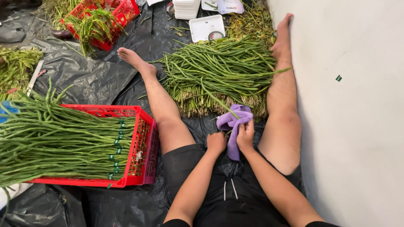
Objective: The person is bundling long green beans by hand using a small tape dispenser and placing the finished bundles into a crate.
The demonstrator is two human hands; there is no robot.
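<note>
At the lower centre of the frame, the left hand (216,143) is clenched on 1 long bean (216,100) while the right hand (245,135) grasps a purple cloth (234,122) wrapped round it, apparently for wiping, just below the loose bean heap (219,71).

Crumpled purple cloth (234,122) wrapped around one long green bean (216,100) (slanting up-left), between the knees

I'm watching through the single head camera, looking steeply down and forward, sitting close above the lap and floor (84,80).
</note>
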